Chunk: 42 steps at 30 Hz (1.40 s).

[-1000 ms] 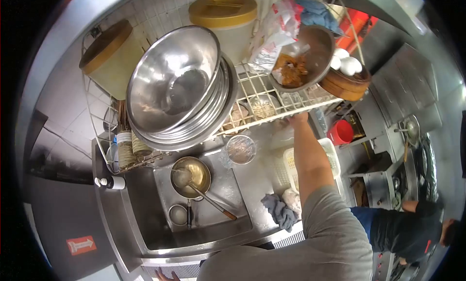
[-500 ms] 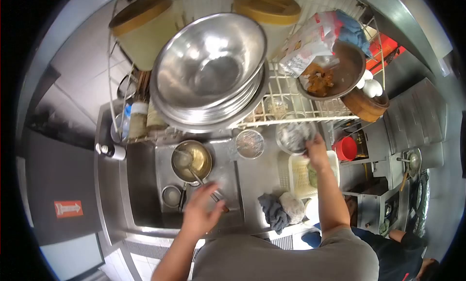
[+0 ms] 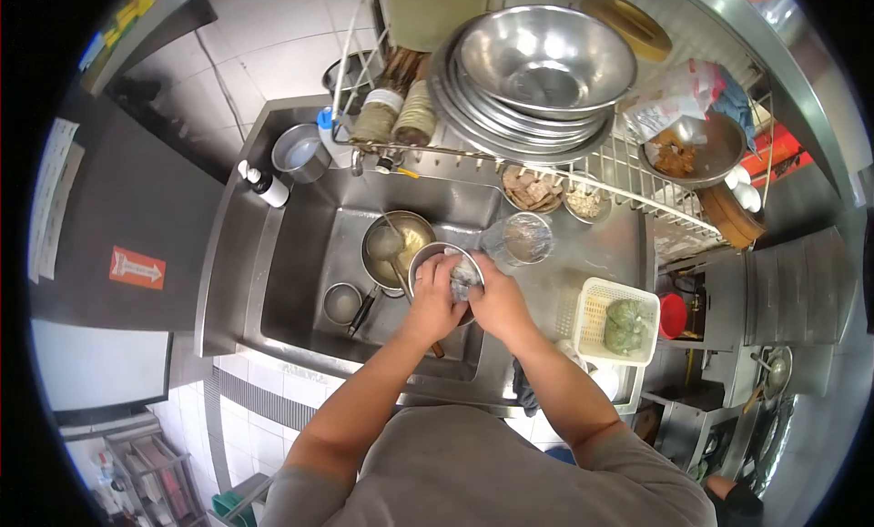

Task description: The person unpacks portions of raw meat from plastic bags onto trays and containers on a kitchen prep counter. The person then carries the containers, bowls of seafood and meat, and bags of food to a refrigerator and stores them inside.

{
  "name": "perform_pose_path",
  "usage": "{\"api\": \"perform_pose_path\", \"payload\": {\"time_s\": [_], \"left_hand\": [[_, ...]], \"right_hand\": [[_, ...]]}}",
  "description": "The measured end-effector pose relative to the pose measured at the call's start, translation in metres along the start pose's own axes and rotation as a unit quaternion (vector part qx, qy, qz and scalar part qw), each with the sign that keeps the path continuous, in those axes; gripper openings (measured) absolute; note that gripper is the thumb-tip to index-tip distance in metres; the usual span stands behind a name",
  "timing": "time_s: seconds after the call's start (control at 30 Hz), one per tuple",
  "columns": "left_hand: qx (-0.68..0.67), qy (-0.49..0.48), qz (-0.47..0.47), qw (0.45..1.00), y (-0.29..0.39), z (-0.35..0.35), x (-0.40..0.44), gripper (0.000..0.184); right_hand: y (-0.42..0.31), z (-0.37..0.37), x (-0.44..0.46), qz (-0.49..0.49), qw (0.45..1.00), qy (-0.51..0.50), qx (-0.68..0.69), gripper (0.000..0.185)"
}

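Observation:
Both my hands are at a metal bowl (image 3: 421, 258) over the right part of the sink, its inside showing whitish, crinkled stuff (image 3: 466, 274). My left hand (image 3: 435, 298) is closed at the bowl's near-left side, fingers reaching over the rim onto that stuff. Its fingertips are partly hidden. My right hand (image 3: 499, 299) wraps the right side of the bowl. Just left of the bowl, a pan (image 3: 414, 228) with yellowish liquid sits in the sink, a round ladle (image 3: 384, 244) lying in it. A small metal cup (image 3: 343, 303) stands nearby.
A film-covered bowl (image 3: 528, 238) stands on the counter right of the sink. Farther right, a white basket (image 3: 594, 295) holds a green bundle (image 3: 628, 327). Stacked steel bowls (image 3: 546, 63) sit on the wire rack (image 3: 628, 177) above. A pump bottle (image 3: 267, 188) stands at left.
My right hand has brought the bowl leftward from beside the white basket to over the sink. My left hand has moved from above the sink's front onto the bowl. The view has shifted left.

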<state>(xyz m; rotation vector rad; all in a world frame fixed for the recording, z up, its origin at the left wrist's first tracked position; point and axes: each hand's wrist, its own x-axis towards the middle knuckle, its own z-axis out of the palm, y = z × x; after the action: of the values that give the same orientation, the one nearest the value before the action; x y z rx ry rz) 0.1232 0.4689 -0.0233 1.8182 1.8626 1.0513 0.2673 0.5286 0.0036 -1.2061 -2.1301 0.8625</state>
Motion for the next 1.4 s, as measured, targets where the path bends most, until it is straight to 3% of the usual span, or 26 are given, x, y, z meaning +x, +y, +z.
{"api": "perform_pose_path", "payload": {"time_s": [0.07, 0.13, 0.17, 0.2, 0.3, 0.4, 0.47, 0.5, 0.53, 0.57, 0.6, 0.63, 0.67, 0.7, 0.73, 0.8, 0.83, 0.87, 0.93, 0.97, 1.07, 1.13, 1.33, 1.37, 1.4], "left_hand": [[-0.028, 0.054, 0.004, 0.998, -0.011, 0.019, -0.003, 0.075], [-0.137, 0.188, -0.012, 0.973, -0.009, 0.038, -0.004, 0.07], [-0.116, 0.214, -0.031, 0.969, -0.011, 0.049, -0.004, 0.071], [-0.117, 0.218, -0.033, 0.968, -0.005, 0.051, -0.002, 0.071], [-0.151, 0.272, -0.101, 0.945, 0.023, 0.045, 0.008, 0.073], [-0.173, 0.302, -0.144, 0.926, 0.03, 0.044, 0.011, 0.075], [0.023, 0.248, -0.068, 0.966, 0.014, 0.052, 0.005, 0.072], [0.023, 0.247, -0.065, 0.966, 0.013, 0.047, 0.002, 0.072], [0.002, 0.182, -0.045, 0.982, 0.014, 0.037, -0.001, 0.076], [-0.018, 0.116, -0.023, 0.993, 0.017, 0.027, -0.003, 0.079], [-0.02, 0.114, -0.019, 0.993, 0.024, 0.017, -0.004, 0.079], [0.008, 0.023, 0.014, 1.0, 0.033, 0.005, -0.002, 0.079], [0.037, -0.069, 0.048, 0.996, 0.042, -0.004, -0.001, 0.078], [0.038, -0.07, 0.084, 0.993, 0.051, -0.01, 0.001, 0.076], [0.036, -0.073, 0.091, 0.993, 0.051, -0.011, 0.007, 0.076], [0.015, -0.035, 0.109, 0.993, 0.047, -0.01, 0.018, 0.071], [0.005, 0.012, 0.076, 0.997, 0.044, -0.007, 0.028, 0.061], [0.002, 0.006, 0.079, 0.997, 0.029, 0.002, 0.038, 0.061], [-0.174, 0.016, -0.108, 0.979, -0.01, 0.031, 0.066, 0.051], [-0.174, 0.01, -0.106, 0.979, -0.017, 0.038, 0.082, 0.051], [-0.138, -0.046, -0.17, 0.975, -0.028, 0.062, 0.142, 0.045], [-0.084, -0.106, -0.242, 0.961, -0.025, 0.08, 0.183, 0.039], [0.049, -0.141, -0.19, 0.97, -0.068, 0.155, 0.232, 0.034], [0.056, -0.141, -0.182, 0.971, -0.074, 0.161, 0.234, 0.033], [0.06, -0.142, -0.173, 0.973, -0.078, 0.167, 0.235, 0.033]], "right_hand": [[-0.028, -0.006, 0.007, -0.044, 0.996, -0.017, -0.078, 0.049], [-0.06, -0.014, 0.012, -0.087, 0.983, -0.034, -0.155, 0.048], [-0.074, -0.017, 0.015, -0.099, 0.969, -0.074, -0.215, 0.046], [-0.086, -0.021, 0.017, -0.108, 0.949, -0.113, -0.273, 0.043], [-0.112, -0.026, 0.019, -0.187, 0.923, -0.088, -0.324, 0.047], [-0.111, -0.026, 0.02, -0.187, 0.916, -0.107, -0.339, 0.045], [-0.097, -0.035, 0.02, -0.14, 0.94, -0.122, -0.287, 0.044], [-0.084, -0.04, 0.021, -0.094, 0.958, -0.137, -0.232, 0.043], [-0.061, -0.041, 0.019, -0.093, 0.959, -0.134, -0.233, 0.043], [-0.027, -0.037, 0.013, -0.025, 0.989, -0.106, -0.105, 0.044], [0.005, -0.033, 0.006, 0.045, 0.996, -0.074, 0.025, 0.045], [0.032, -0.026, -0.003, 0.046, 0.996, -0.068, 0.024, 0.045], [0.058, -0.019, -0.017, 0.131, 0.978, -0.048, 0.156, 0.046], [0.077, -0.019, -0.028, 0.21, 0.935, -0.026, 0.285, 0.047], [0.091, -0.026, -0.033, 0.21, 0.935, -0.018, 0.285, 0.047], [0.119, -0.045, -0.04, 0.339, 0.867, 0.075, 0.358, 0.045], [0.115, -0.074, -0.034, 0.353, 0.874, 0.076, 0.326, 0.041], [0.124, -0.092, -0.028, 0.319, 0.883, 0.114, 0.324, 0.037], [0.162, -0.122, -0.007, 0.277, 0.887, 0.165, 0.33, 0.038], [0.188, -0.131, 0.007, 0.271, 0.884, 0.179, 0.338, 0.042], [0.226, -0.143, 0.057, 0.269, 0.86, 0.255, 0.35, 0.031], [0.247, -0.141, 0.086, 0.297, 0.818, 0.336, 0.36, 0.014], [0.346, -0.107, 0.093, 0.22, 0.83, 0.348, 0.377, 0.011], [0.354, -0.115, 0.087, 0.158, 0.912, 0.236, 0.296, 0.013], [0.362, -0.111, 0.088, 0.16, 0.913, 0.234, 0.295, 0.013]]}}
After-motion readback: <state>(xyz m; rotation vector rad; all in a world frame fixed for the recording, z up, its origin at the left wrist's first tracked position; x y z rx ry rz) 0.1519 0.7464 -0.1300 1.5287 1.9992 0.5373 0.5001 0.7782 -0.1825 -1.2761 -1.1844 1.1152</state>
